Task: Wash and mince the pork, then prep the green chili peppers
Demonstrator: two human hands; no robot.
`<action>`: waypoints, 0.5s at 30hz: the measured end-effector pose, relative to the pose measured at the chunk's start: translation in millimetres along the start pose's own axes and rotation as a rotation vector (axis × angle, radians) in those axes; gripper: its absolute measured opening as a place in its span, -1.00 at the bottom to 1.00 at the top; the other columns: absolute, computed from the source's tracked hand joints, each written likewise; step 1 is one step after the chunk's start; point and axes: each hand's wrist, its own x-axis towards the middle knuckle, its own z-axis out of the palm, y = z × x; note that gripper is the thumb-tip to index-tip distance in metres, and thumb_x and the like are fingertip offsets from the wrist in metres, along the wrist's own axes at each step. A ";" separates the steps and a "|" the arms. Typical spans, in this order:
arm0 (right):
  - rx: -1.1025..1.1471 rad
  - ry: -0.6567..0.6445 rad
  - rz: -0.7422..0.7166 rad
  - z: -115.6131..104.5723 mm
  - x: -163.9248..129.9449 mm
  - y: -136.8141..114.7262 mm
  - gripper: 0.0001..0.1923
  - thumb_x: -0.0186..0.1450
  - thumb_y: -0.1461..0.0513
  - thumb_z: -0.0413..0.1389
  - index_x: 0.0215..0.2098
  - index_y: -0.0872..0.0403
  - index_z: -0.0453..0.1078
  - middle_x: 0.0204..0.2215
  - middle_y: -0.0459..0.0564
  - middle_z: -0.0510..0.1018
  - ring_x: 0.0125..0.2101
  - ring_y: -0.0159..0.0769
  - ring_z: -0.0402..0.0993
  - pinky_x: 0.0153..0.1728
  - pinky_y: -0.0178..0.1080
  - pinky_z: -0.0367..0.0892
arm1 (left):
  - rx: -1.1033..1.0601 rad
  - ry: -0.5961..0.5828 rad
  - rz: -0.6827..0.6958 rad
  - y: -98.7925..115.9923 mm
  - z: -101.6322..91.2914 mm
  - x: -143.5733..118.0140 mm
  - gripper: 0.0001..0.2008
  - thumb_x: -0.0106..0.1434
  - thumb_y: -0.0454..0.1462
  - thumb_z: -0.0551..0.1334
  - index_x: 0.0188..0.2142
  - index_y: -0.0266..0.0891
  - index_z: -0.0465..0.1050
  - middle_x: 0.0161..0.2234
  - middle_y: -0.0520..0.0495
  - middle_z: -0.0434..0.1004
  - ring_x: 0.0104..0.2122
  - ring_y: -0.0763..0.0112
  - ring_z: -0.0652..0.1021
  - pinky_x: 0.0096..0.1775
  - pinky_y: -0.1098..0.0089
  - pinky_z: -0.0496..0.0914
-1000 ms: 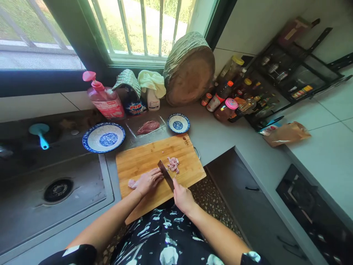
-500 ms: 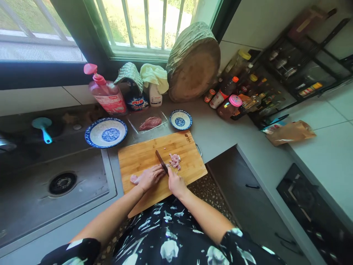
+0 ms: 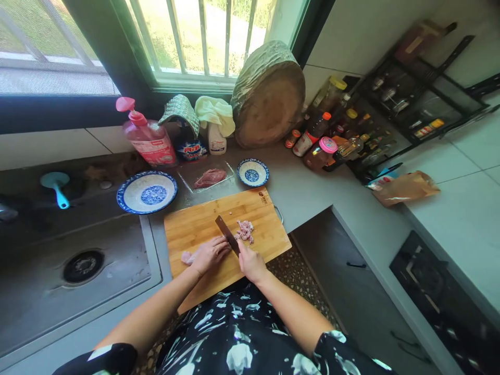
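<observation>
My right hand (image 3: 252, 263) grips the handle of a cleaver-like knife (image 3: 227, 233), its dark blade slanting up and left across the wooden cutting board (image 3: 191, 221). Beside the blade, my left hand (image 3: 210, 254) presses down on a strip of raw meat (image 3: 188, 257), fingers bent together over it. Most of that strip lies hidden under the hand; one pale end sticks out on the left. To the right of the blade sits a small heap of chopped meat (image 3: 245, 231). Behind the board, a larger raw meat piece (image 3: 210, 178) lies on a clear tray.
Left of the board are a large blue-rimmed plate (image 3: 128, 199) and the sink (image 3: 117, 260). A smaller blue-rimmed dish (image 3: 253, 172) stands behind it. Along the wall are a pink pump bottle (image 3: 150, 143), a round wooden block (image 3: 269, 101) and several sauce bottles (image 3: 312, 138).
The view has tilted slightly, shifting the scene a little down and left. The knife blade sits slightly higher against my left fingers; both hands keep their hold.
</observation>
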 end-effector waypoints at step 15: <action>0.009 0.014 0.079 -0.8 40.6 4.0 -0.44 0.29 0.27 -0.15 0.25 0.13 -0.09 -0.19 0.15 0.51 -0.30 -0.21 0.49 -0.29 -0.25 0.38 | 0.017 -0.025 0.017 8.7 -6.1 -5.8 -0.78 0.30 -0.25 0.04 -0.22 -0.22 0.44 -0.17 -0.11 0.48 -0.11 0.32 0.45 -0.08 0.27 0.39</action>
